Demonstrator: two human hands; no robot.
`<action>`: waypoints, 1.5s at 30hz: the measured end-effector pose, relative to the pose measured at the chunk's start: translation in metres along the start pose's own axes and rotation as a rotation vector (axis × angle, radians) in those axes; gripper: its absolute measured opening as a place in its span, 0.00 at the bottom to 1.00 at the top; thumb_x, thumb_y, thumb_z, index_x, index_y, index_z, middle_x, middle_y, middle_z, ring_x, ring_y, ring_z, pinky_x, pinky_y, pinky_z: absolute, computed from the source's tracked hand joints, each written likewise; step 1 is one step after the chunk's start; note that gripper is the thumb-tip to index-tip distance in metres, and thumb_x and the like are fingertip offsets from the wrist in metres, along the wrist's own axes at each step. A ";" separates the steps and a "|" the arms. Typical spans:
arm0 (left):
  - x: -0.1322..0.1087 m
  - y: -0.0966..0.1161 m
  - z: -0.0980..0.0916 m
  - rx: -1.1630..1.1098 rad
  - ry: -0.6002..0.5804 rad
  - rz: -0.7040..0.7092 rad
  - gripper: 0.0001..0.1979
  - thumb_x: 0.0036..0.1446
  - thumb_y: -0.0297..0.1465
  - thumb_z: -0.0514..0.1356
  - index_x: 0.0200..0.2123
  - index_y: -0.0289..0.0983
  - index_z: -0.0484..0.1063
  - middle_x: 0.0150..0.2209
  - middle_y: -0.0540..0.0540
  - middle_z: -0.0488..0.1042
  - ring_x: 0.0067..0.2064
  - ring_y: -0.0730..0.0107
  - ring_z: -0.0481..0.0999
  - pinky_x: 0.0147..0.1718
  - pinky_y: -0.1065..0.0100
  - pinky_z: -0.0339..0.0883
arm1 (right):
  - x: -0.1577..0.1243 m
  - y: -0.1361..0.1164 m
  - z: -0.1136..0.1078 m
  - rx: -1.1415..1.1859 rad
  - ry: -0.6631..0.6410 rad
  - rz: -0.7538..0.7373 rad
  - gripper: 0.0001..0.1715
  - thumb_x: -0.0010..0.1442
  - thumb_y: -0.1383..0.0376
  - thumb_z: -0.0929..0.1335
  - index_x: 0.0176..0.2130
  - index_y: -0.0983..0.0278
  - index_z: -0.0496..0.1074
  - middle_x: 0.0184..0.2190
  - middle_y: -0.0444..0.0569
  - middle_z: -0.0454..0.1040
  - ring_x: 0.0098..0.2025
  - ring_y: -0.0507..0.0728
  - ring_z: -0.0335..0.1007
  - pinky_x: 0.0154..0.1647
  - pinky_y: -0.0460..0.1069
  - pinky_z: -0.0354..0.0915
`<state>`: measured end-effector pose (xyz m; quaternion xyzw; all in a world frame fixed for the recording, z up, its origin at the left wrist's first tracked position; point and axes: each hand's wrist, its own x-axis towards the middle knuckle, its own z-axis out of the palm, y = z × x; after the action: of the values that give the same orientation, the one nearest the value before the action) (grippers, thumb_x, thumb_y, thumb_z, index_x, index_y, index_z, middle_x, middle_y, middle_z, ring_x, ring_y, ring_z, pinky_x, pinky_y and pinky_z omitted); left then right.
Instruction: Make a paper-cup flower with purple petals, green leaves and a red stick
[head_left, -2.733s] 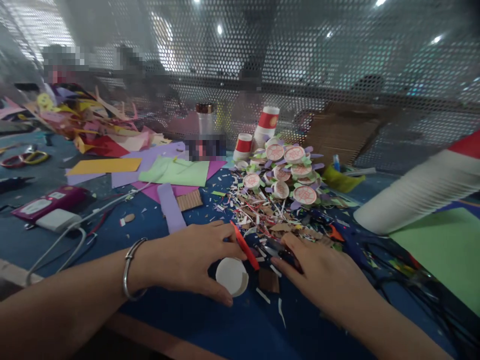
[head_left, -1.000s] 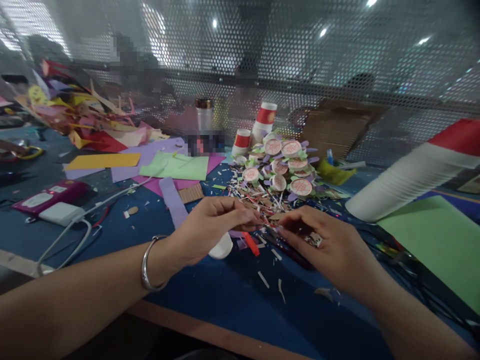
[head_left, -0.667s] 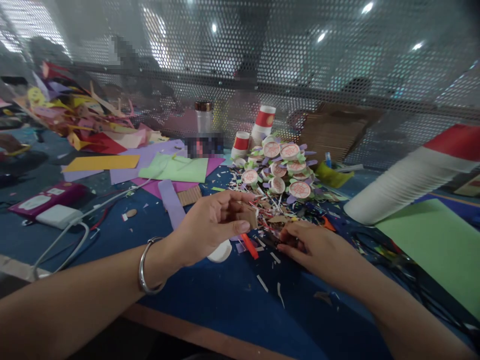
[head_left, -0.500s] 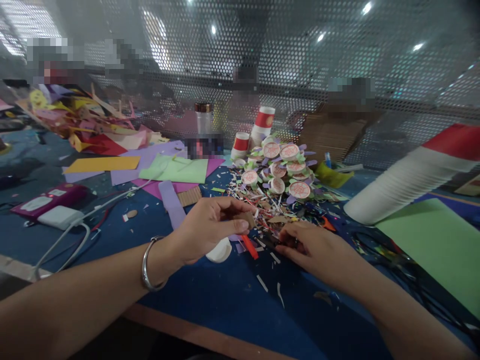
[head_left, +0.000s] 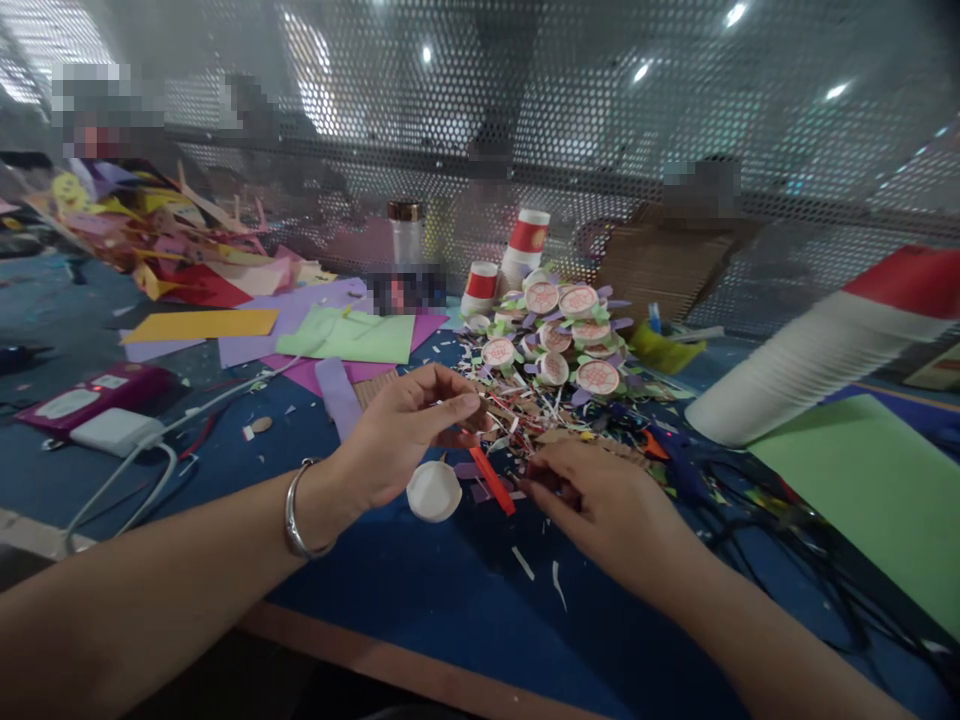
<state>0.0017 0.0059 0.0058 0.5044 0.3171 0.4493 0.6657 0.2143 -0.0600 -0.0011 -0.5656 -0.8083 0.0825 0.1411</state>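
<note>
Above the blue table [head_left: 420, 600], the left hand [head_left: 397, 440] pinches a brown cardboard piece [head_left: 472, 416] near the white cup [head_left: 433, 490]. The right hand [head_left: 600, 500] rests on paper scraps [head_left: 525, 425], grip unclear. A slack pinch could drop the piece into that look-alike litter.

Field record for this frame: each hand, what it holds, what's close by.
left hand: pinching small brown cardboard piece, above blue table
right hand: palm down on paper scraps, grip unclear
between hands: white round paper cup, thin red strip
behind: pile of round decorated paper flowers
far right: stack of white red-rimmed paper cups, on its side
</note>
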 end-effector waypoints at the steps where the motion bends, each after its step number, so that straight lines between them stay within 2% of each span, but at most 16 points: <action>1: 0.000 0.001 0.000 0.016 0.004 0.010 0.07 0.57 0.29 0.66 0.33 0.34 0.70 0.29 0.50 0.77 0.32 0.74 0.78 0.31 0.73 0.73 | 0.000 -0.002 0.002 0.006 -0.005 -0.012 0.06 0.65 0.67 0.65 0.37 0.62 0.73 0.34 0.48 0.76 0.35 0.57 0.72 0.35 0.50 0.63; 4: 0.001 0.005 -0.004 0.123 0.024 0.086 0.05 0.59 0.30 0.64 0.34 0.35 0.70 0.28 0.51 0.75 0.31 0.75 0.77 0.28 0.75 0.70 | 0.001 -0.007 0.008 0.018 -0.012 -0.039 0.06 0.64 0.68 0.65 0.34 0.62 0.72 0.31 0.47 0.75 0.33 0.56 0.70 0.32 0.49 0.61; 6: 0.002 0.011 -0.009 0.293 -0.027 0.123 0.05 0.59 0.30 0.64 0.34 0.35 0.71 0.28 0.51 0.76 0.31 0.75 0.76 0.28 0.75 0.69 | 0.002 -0.008 0.011 0.023 -0.010 -0.049 0.06 0.64 0.68 0.66 0.34 0.62 0.71 0.30 0.47 0.74 0.32 0.56 0.69 0.32 0.49 0.60; 8: 0.002 0.018 -0.016 0.524 -0.172 0.102 0.05 0.56 0.29 0.66 0.33 0.35 0.73 0.28 0.51 0.76 0.30 0.76 0.75 0.29 0.75 0.67 | 0.003 -0.008 0.012 0.030 -0.012 -0.064 0.06 0.64 0.68 0.65 0.34 0.62 0.70 0.30 0.47 0.74 0.32 0.56 0.68 0.32 0.49 0.60; 12: -0.001 0.034 -0.025 0.751 -0.503 -0.105 0.06 0.58 0.33 0.65 0.36 0.35 0.76 0.28 0.48 0.80 0.30 0.70 0.79 0.29 0.72 0.68 | 0.002 -0.009 0.012 0.044 -0.019 -0.107 0.08 0.66 0.67 0.64 0.35 0.62 0.71 0.31 0.47 0.74 0.32 0.55 0.68 0.33 0.48 0.60; 14: -0.002 0.038 -0.026 0.898 -0.584 -0.127 0.06 0.59 0.33 0.64 0.36 0.35 0.78 0.30 0.47 0.81 0.31 0.69 0.78 0.29 0.72 0.67 | 0.002 -0.009 0.011 0.044 -0.023 -0.122 0.07 0.66 0.67 0.64 0.36 0.62 0.71 0.31 0.48 0.74 0.32 0.55 0.68 0.33 0.49 0.60; 16: -0.002 0.041 -0.026 1.079 -0.586 -0.075 0.06 0.59 0.31 0.63 0.37 0.35 0.80 0.33 0.46 0.81 0.34 0.68 0.78 0.32 0.70 0.66 | 0.001 -0.009 0.011 0.042 -0.031 -0.132 0.06 0.65 0.67 0.65 0.36 0.63 0.71 0.31 0.47 0.73 0.31 0.55 0.67 0.32 0.48 0.60; 18: -0.002 0.042 -0.027 1.241 -0.529 0.025 0.07 0.59 0.29 0.62 0.38 0.36 0.81 0.37 0.46 0.81 0.38 0.66 0.78 0.36 0.69 0.65 | 0.002 -0.009 0.010 0.043 -0.040 -0.137 0.05 0.64 0.69 0.65 0.36 0.63 0.71 0.30 0.47 0.73 0.31 0.55 0.67 0.31 0.48 0.59; 20: -0.001 0.044 -0.029 1.320 -0.466 0.101 0.10 0.61 0.29 0.59 0.39 0.38 0.81 0.38 0.47 0.81 0.40 0.65 0.77 0.38 0.68 0.63 | 0.002 -0.008 0.010 0.046 -0.045 -0.140 0.06 0.64 0.69 0.65 0.35 0.63 0.71 0.30 0.47 0.73 0.30 0.54 0.67 0.31 0.48 0.59; 22: -0.001 0.047 -0.032 1.342 -0.441 0.103 0.11 0.63 0.30 0.57 0.40 0.39 0.81 0.37 0.48 0.81 0.39 0.67 0.77 0.36 0.69 0.62 | 0.003 -0.007 0.011 0.049 -0.050 -0.142 0.07 0.65 0.68 0.64 0.36 0.63 0.71 0.31 0.47 0.73 0.31 0.55 0.67 0.31 0.48 0.60; 27: -0.005 0.050 -0.034 1.479 -0.500 0.069 0.10 0.58 0.39 0.64 0.37 0.40 0.80 0.34 0.50 0.78 0.35 0.67 0.74 0.31 0.69 0.57 | 0.002 -0.004 0.013 0.052 -0.069 -0.138 0.07 0.66 0.67 0.65 0.37 0.64 0.72 0.32 0.48 0.74 0.32 0.56 0.69 0.33 0.49 0.61; 29: -0.006 0.048 -0.034 1.523 -0.535 0.093 0.09 0.55 0.39 0.65 0.36 0.40 0.78 0.33 0.50 0.75 0.34 0.68 0.72 0.30 0.69 0.55 | 0.002 -0.003 0.013 0.052 -0.071 -0.136 0.07 0.66 0.66 0.65 0.37 0.64 0.72 0.33 0.49 0.74 0.33 0.56 0.69 0.33 0.49 0.62; 35: -0.012 0.043 -0.034 1.483 -0.588 0.201 0.09 0.55 0.32 0.63 0.40 0.40 0.74 0.38 0.49 0.73 0.36 0.67 0.71 0.32 0.67 0.54 | 0.002 -0.001 0.013 0.054 -0.058 -0.135 0.06 0.66 0.67 0.65 0.39 0.63 0.72 0.33 0.49 0.75 0.34 0.57 0.71 0.34 0.49 0.63; 37: -0.014 0.043 -0.033 1.459 -0.597 0.222 0.07 0.54 0.29 0.62 0.38 0.40 0.73 0.38 0.49 0.72 0.36 0.67 0.70 0.32 0.67 0.54 | 0.002 -0.002 0.013 0.054 -0.058 -0.134 0.07 0.66 0.67 0.65 0.38 0.64 0.73 0.33 0.49 0.75 0.34 0.56 0.71 0.33 0.49 0.63; 40: -0.016 0.044 -0.031 1.434 -0.615 0.209 0.03 0.53 0.27 0.62 0.33 0.39 0.72 0.36 0.49 0.71 0.36 0.66 0.70 0.33 0.67 0.54 | 0.002 -0.003 0.012 0.050 -0.062 -0.135 0.07 0.66 0.67 0.64 0.38 0.64 0.73 0.33 0.49 0.75 0.33 0.56 0.70 0.33 0.49 0.63; 45: -0.015 0.042 -0.028 1.424 -0.636 0.122 0.03 0.53 0.26 0.61 0.33 0.37 0.72 0.37 0.47 0.71 0.37 0.65 0.71 0.34 0.67 0.57 | 0.002 -0.004 0.011 0.046 -0.069 -0.134 0.07 0.66 0.67 0.64 0.38 0.63 0.73 0.32 0.48 0.75 0.32 0.56 0.70 0.32 0.49 0.62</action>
<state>-0.0400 0.0069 0.0374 0.9311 0.2946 0.0075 0.2148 0.2070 -0.0593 -0.0099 -0.5036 -0.8466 0.1109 0.1312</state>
